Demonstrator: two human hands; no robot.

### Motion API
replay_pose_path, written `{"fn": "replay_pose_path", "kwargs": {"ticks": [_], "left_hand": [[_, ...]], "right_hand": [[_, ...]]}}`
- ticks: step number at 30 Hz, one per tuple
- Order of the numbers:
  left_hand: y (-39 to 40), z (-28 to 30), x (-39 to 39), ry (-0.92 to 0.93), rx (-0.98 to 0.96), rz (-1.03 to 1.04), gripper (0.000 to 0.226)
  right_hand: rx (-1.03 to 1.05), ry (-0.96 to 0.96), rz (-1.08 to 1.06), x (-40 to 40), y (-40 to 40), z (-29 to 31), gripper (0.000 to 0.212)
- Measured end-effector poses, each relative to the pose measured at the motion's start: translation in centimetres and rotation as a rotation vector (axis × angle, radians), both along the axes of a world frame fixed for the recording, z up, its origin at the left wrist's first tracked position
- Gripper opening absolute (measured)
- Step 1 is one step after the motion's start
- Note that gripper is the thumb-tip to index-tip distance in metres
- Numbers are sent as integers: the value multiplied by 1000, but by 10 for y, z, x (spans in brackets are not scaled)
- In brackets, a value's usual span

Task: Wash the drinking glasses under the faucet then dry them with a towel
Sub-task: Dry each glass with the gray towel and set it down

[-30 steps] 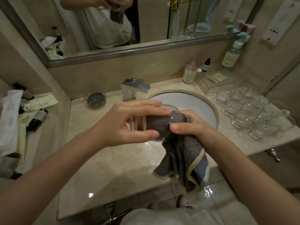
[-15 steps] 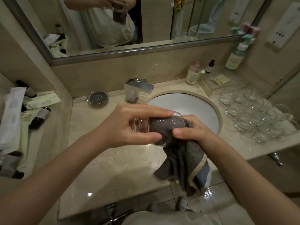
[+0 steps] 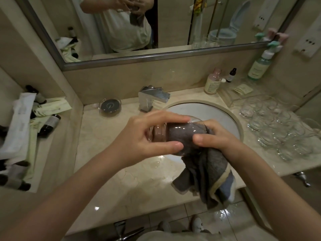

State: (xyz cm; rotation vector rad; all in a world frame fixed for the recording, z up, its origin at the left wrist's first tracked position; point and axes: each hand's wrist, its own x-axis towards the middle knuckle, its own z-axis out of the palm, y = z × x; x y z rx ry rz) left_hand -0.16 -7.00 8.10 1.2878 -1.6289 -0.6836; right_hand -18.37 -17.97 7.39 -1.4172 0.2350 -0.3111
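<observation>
Your left hand point(image 3: 139, 140) grips the glass point(image 3: 175, 134) sideways at frame centre; your right hand point(image 3: 215, 136) clutches the grey towel point(image 3: 206, 174) stuffed inside.

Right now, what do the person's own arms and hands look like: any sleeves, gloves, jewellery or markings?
Both forearms are bare as far as the frame shows; no sleeves reach into view. The left hand and right hand wear no gloves, and no rings, watch or bracelets show. Nails look short and unpainted. The mirror reflection shows a pale short-sleeved T-shirt.
</observation>
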Motion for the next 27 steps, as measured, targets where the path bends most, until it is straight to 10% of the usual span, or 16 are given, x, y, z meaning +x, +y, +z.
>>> {"fn": "replay_pose_path", "kwargs": {"ticks": [5, 12, 22, 27], "left_hand": [[2, 5, 4, 576, 447, 1, 35], [2, 5, 15, -179, 38, -39, 51], [0, 2, 41, 375, 431, -93, 43], [-7, -4, 63, 341, 550, -162, 66]], "right_hand": [[-207, 57, 109, 6, -1, 16, 18], [-21, 69, 97, 12, -11, 10, 7], [-255, 146, 141, 36, -9, 14, 9], [-285, 186, 132, 51, -16, 6, 9]]}}
